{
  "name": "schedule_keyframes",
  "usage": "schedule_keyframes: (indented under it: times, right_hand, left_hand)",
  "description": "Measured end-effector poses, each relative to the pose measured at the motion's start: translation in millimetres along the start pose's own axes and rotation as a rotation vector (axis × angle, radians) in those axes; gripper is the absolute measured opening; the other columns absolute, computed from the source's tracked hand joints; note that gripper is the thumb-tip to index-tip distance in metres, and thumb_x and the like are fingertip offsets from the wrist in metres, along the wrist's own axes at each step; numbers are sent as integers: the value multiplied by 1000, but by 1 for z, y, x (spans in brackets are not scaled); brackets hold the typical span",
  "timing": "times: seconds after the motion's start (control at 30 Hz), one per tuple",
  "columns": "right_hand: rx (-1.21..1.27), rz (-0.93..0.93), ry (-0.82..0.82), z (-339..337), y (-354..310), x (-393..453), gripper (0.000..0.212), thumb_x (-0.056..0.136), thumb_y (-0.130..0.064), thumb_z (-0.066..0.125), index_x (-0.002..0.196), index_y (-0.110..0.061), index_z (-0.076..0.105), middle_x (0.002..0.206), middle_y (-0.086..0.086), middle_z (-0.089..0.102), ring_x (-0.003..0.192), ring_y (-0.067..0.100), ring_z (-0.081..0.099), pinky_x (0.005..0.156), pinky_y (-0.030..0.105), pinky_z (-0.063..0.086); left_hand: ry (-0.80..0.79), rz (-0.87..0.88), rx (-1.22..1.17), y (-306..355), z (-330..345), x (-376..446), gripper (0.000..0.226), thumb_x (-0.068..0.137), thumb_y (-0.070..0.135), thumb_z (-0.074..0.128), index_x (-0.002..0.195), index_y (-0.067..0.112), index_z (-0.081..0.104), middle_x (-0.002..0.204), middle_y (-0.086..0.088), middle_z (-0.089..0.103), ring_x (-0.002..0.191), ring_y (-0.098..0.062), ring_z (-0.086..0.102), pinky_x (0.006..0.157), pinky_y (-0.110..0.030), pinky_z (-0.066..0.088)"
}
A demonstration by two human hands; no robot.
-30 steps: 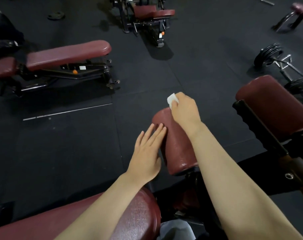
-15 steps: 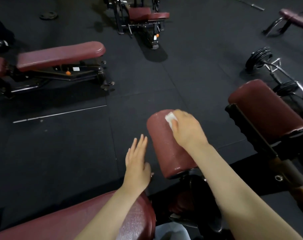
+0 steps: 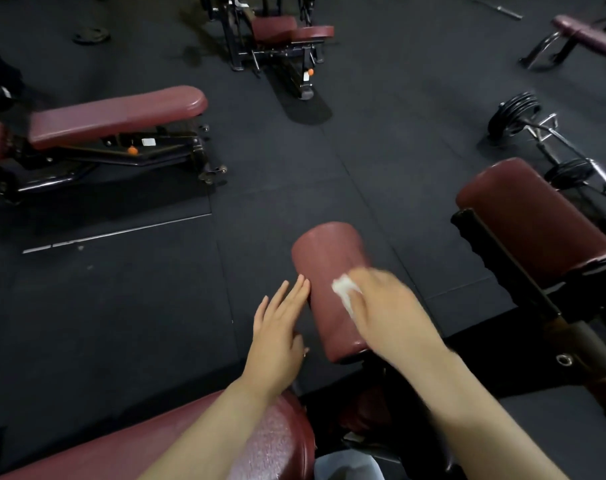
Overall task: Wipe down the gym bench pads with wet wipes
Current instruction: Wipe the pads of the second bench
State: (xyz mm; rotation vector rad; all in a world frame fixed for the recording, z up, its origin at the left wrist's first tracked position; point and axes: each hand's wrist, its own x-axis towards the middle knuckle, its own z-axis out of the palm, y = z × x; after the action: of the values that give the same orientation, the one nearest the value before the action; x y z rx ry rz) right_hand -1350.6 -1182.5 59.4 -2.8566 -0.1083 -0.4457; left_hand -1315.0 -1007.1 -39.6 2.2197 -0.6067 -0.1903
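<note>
A dark red roller pad (image 3: pixel 324 261) sticks out in front of me at the centre. My right hand (image 3: pixel 384 303), blurred by motion, holds a white wet wipe (image 3: pixel 343 291) pressed against the pad's upper right side. My left hand (image 3: pixel 277 327) is flat with straight fingers, its fingertips touching the pad's left side. The bench's main red pad (image 3: pixel 277 441) lies under my left forearm at the bottom. A second red roller pad (image 3: pixel 526 216) stands to the right.
A flat red bench (image 3: pixel 117 114) stands at the left on the black rubber floor. Another machine with red pads (image 3: pixel 287 29) is at the top centre. A barbell with weight plates (image 3: pixel 516 112) lies at the right, and a further bench (image 3: pixel 589 34) at the top right.
My right hand has drawn the wipe down the roller pad from its far end toward me. My left hand lifted off the pad, then came back to touch its left side.
</note>
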Motion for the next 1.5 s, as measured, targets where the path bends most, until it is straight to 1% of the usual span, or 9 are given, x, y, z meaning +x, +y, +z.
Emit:
schedule_keyframes:
  times: [0.1, 0.2, 0.33, 0.53, 0.9, 1.03, 1.13, 1.27, 1.5]
  right_hand:
    - [-84, 119, -165, 32, 11, 96, 16, 95, -10, 43, 99, -11, 58, 98, 6, 59, 87, 28, 56, 68, 34, 43]
    - [-53, 242, -198, 42, 18, 131, 7, 94, -9, 42, 90, -9, 48, 93, 9, 57, 80, 27, 51, 65, 35, 38]
    - [67, 141, -89, 22, 11, 59, 12, 92, -7, 56, 101, -9, 63, 92, 13, 62, 81, 35, 59, 70, 41, 51]
    - [204, 174, -121, -7, -12, -55, 15, 92, -31, 44, 99, -35, 56, 91, -13, 62, 80, 7, 52, 72, 23, 41]
    - [270, 263, -183, -17, -30, -71, 18, 97, -22, 48, 98, -27, 65, 92, -10, 65, 85, 12, 58, 76, 26, 46]
    - [647, 568, 12, -34, -37, -75, 11, 92, -24, 60, 84, -29, 64, 76, -13, 63, 68, -1, 56, 62, 12, 42]
    - [845, 664, 77, -48, -46, -85, 11, 92, -26, 63, 92, -30, 73, 89, -12, 72, 83, 3, 68, 69, 12, 49]
    - [949, 625, 64, -65, -61, -105, 22, 97, -22, 56, 99, -32, 75, 99, -9, 74, 95, 8, 69, 83, 25, 53]
    - [918, 664, 118, -75, -80, -143, 18, 94, -21, 59, 96, -32, 73, 97, -8, 74, 94, 10, 70, 88, 41, 56]
  left_hand:
    - [73, -33, 27, 2, -2, 3, 94, 73, -16, 44, 154, 28, 29, 158, 25, 16, 151, -2, -1, 124, -35, -3]
    - [63, 55, 86, 12, -2, 9, 101, 70, -12, 44, 157, 33, 18, 163, 22, 10, 151, -2, -6, 123, -32, -7]
    - [-13, 123, 156, 8, 1, 8, 109, 65, -9, 47, 158, 32, 7, 163, 21, 2, 152, -5, -5, 124, -37, -2]
    - [-60, 72, 111, 0, -3, 2, 102, 68, -1, 42, 156, 35, 6, 160, 28, -2, 151, -2, -6, 122, -31, -7]
    - [-94, 7, 103, 6, -13, -1, 93, 79, -7, 46, 158, 28, 12, 160, 22, 1, 147, 1, -10, 124, -41, 1]
    - [-49, 94, -80, 30, -28, -11, 71, 86, 11, 45, 152, 33, 31, 160, 20, 22, 150, -1, 5, 122, -35, 10]
    - [-64, 146, -353, 55, -40, -29, 45, 95, 25, 50, 137, 42, 51, 147, 21, 46, 143, 3, 27, 117, -23, 23]
    - [-261, 152, -745, 82, -53, -51, 34, 98, 18, 55, 129, 29, 63, 126, 11, 66, 121, -7, 59, 98, -16, 45]
    - [-278, 153, -624, 97, -59, -80, 19, 90, 30, 62, 108, 36, 68, 103, 11, 70, 99, -6, 66, 84, -17, 48]
